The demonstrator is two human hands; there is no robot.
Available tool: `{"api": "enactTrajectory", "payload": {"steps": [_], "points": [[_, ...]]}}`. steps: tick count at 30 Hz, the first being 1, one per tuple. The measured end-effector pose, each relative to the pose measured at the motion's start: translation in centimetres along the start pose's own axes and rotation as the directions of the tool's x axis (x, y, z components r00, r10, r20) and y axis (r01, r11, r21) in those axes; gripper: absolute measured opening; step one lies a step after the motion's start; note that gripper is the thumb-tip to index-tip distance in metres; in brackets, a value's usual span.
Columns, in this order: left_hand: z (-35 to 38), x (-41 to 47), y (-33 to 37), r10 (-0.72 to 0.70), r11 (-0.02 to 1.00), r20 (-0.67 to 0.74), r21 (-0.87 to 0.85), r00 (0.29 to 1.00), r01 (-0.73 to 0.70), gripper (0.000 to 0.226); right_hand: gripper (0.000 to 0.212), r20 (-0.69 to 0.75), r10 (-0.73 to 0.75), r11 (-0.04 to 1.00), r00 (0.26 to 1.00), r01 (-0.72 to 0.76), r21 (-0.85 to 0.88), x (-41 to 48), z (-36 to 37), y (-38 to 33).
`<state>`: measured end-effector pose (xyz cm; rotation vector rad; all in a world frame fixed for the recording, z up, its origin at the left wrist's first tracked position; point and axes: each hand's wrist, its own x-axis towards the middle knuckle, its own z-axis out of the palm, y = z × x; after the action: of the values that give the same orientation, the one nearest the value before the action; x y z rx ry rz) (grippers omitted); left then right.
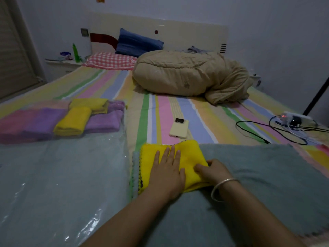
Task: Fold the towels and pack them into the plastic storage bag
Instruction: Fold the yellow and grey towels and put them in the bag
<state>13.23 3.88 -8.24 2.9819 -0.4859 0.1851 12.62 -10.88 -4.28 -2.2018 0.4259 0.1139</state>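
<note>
One yellow towel (pixel 189 152) lies under the flat left hand (pixel 168 171); right hand (pixel 212 171) pinches its edge.

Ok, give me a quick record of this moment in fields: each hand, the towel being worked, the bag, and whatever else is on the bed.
left hand: flat on the yellow towel, fingers straight
right hand: pinches that towel's right edge
underneath: grey towel spread on the bed
storage bag: clear plastic, at left
folded towels: pink, purple and yellow, seemingly inside the bag's far end
also on bed: phone, power strip, beige duvet
</note>
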Motion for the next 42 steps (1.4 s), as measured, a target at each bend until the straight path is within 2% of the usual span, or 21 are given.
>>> {"api": "enactTrajectory", "payload": {"steps": [4,6,8,9,10,12,13,15,18,20,22,23,24,26,27,29,32,34,36,39,42], "points": [[1.4,-0.2,0.0,-0.039,0.997,-0.013,-0.061,0.999,0.039,0.074,0.037,-0.107,0.020,0.956,0.994,0.012,0.293,-2.1,1.0,0.1],[1.1,0.0,-0.2,-0.005,0.995,-0.018,-0.097,1.000,0.003,0.083,0.024,-0.199,-0.017,0.926,0.980,0.090,0.366,-3.1,2.2,-0.1],[0.1,0.5,-0.9,-0.054,0.936,0.008,-0.348,0.999,0.053,0.073,0.031,-0.270,-0.080,0.919,0.959,0.176,0.354,-4.3,3.4,-0.5],[-0.9,0.9,-1.3,-0.127,0.779,0.023,-0.617,0.992,0.114,0.060,0.037,-0.300,-0.130,0.919,0.945,0.229,0.320,-4.8,4.0,-0.8],[-2.2,1.2,-1.9,-0.229,0.483,0.067,-0.858,0.971,0.173,0.046,0.041,-0.320,-0.197,0.927,0.927,0.283,0.248,-5.4,4.5,-1.2],[-4.3,1.4,-3.9,-0.339,-0.093,0.246,-0.969,0.908,0.228,0.036,0.046,-0.332,-0.372,0.913,0.867,0.406,0.038,-6.2,5.8,-1.9],[-5.0,1.2,-5.1,-0.336,-0.280,0.343,-0.925,0.877,0.255,0.036,0.050,-0.326,-0.465,0.879,0.823,0.474,-0.056,-6.5,6.4,-2.3],[-5.8,0.7,-7.3,-0.290,-0.471,0.485,-0.823,0.825,0.318,0.039,0.062,-0.248,-0.636,0.771,0.731,0.584,-0.253,-7.0,7.7,-3.1],[-5.9,0.3,-9.6,-0.205,-0.550,0.562,-0.743,0.801,0.380,0.039,0.069,0.023,-0.764,0.518,0.645,0.632,-0.576,-6.9,9.6,-3.3],[-5.9,0.3,-10.0,-0.176,-0.521,0.568,-0.747,0.804,0.414,0.031,0.055,0.145,-0.765,0.412,0.628,0.649,-0.639,-6.8,10.4,-3.3],[-5.7,0.7,-10.0,-0.242,-0.387,0.535,-0.818,0.810,0.425,0.017,0.051,0.200,-0.719,0.401,0.665,0.633,-0.662,-6.5,10.8,-3.0],[-5.4,0.9,-10.0,-0.309,-0.240,0.482,-0.874,0.820,0.423,0.013,0.054,0.223,-0.687,0.411,0.692,0.623,-0.666,-6.7,10.9,-2.9],[-5.1,1.1,-10.2,-0.374,-0.026,0.401,-0.906,0.836,0.422,0.014,0.056,0.225,-0.671,0.426,0.706,0.616,-0.663,-7.0,10.9,-3.0],[-4.2,1.7,-10.7,-0.400,0.426,0.197,-0.825,0.895,0.372,0.045,0.065,0.227,-0.659,0.477,0.717,0.631,-0.612,-7.6,10.9,-3.4],[-4.0,1.9,-10.9,-0.359,0.570,0.135,-0.752,0.924,0.331,0.057,0.079,0.230,-0.635,0.543,0.738,0.638,-0.546,-7.5,10.6,-3.8],[-4.1,1.9,-11.0,-0.268,0.729,0.064,-0.639,0.961,0.246,0.067,0.094,0.184,-0.568,0.727,0.802,0.593,-0.345,-7.1,9.8,-4.3],[-4.1,2.0,-11.0,-0.203,0.803,0.021,-0.568,0.979,0.179,0.069,0.048,-0.160,-0.378,0.925,0.912,0.368,-0.088,-5.4,8.2,-4.4],[-4.1,1.9,-11.0,-0.191,0.826,0.020,-0.537,0.981,0.171,0.069,0.060,-0.052,-0.133,0.989,0.990,0.136,0.049,-4.6,7.5,-4.6],[-4.3,1.8,-10.9,-0.172,0.841,0.038,-0.514,0.984,0.166,0.067,0.074,0.102,-0.015,0.993,0.995,0.003,0.119,-3.8,7.2,-5.0],[-5.2,1.6,-10.8,-0.136,0.817,0.067,-0.557,0.988,0.150,0.072,0.065,0.171,0.032,0.977,0.985,-0.067,0.202,-4.1,5.8,-5.8],[-6.3,0.7,-10.2,-0.036,0.761,0.121,-0.640,0.992,0.106,0.077,0.058,0.200,0.007,0.987,0.980,-0.038,0.157,-5.5,2.6,-4.8]]}}
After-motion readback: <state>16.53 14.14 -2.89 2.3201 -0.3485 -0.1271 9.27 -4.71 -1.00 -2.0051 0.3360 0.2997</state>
